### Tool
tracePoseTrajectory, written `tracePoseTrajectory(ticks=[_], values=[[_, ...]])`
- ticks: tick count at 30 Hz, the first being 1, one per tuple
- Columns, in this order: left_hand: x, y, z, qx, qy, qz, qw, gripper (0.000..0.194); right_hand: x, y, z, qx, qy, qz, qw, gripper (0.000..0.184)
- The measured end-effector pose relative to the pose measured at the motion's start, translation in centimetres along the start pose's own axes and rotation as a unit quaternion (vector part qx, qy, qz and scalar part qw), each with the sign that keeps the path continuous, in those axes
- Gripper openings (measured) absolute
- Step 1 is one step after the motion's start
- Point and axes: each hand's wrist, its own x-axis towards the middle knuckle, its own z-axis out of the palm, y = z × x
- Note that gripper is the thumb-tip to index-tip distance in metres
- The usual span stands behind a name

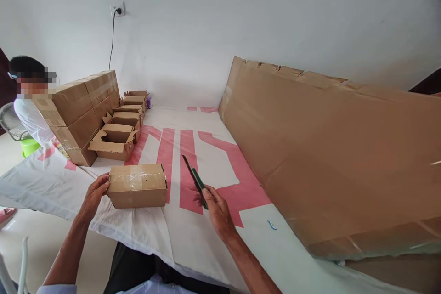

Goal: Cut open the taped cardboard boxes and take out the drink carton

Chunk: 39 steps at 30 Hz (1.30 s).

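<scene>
A small closed cardboard box (138, 187) with clear tape along its top lies near the front edge of the cloth-covered table. My left hand (95, 195) grips its left end, with the thumb and fingers on the corner. To the right of the box, my right hand (215, 209) is wrapped round the green handle of a utility knife (199, 181). Its long dark blade is out, pointing up and away to the left. The knife is apart from the box.
Several open cardboard boxes (112, 149) stand in a row at the back left beside stacked closed boxes (81, 115). A large cardboard sheet (330, 161) fills the right side. A small blue-and-white piece (272, 225) lies on the cloth (193, 248). Another person (31, 115) sits at far left.
</scene>
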Motion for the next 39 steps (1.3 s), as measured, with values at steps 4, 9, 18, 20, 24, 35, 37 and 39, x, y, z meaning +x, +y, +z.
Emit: tracePoseTrajectory(ticks=[4, 9, 18, 20, 24, 35, 37, 39], values=[[-0.3, 0.3, 1.2, 0.01, -0.05, 0.013, 0.999, 0.038, 0.8, -0.9, 3.1, 0.044, -0.049, 0.007, 0.998, 0.062], [-0.4, -0.3, 2.6, 0.043, -0.09, 0.073, 0.992, 0.021, 0.6, -1.0, 2.4, 0.02, -0.042, 0.012, 0.999, 0.061], [-0.2, -1.2, 5.0, 0.044, -0.035, 0.07, 0.996, 0.031, 1.4, -6.1, -0.8, -0.106, -0.095, -0.06, 0.988, 0.05], [-0.5, -1.6, 5.4, 0.035, -0.018, 0.072, 0.997, 0.029, 1.5, -8.1, -0.5, -0.139, -0.169, -0.059, 0.974, 0.046], [-1.0, -2.3, 5.8, 0.023, -0.009, 0.068, 0.997, 0.027, 1.7, -11.2, 1.0, -0.195, -0.278, -0.06, 0.939, 0.041], [-0.5, -2.7, 5.2, 0.001, -0.055, 0.075, 0.996, 0.035, 2.9, -13.1, 3.0, -0.259, -0.357, -0.082, 0.894, 0.04], [-0.1, -2.7, 5.2, 0.015, -0.055, 0.087, 0.995, 0.032, 3.1, -13.3, 3.2, -0.263, -0.357, -0.084, 0.892, 0.039], [0.2, -2.5, 5.1, 0.023, -0.056, 0.097, 0.993, 0.031, 3.4, -13.5, 3.4, -0.266, -0.355, -0.088, 0.892, 0.038]])
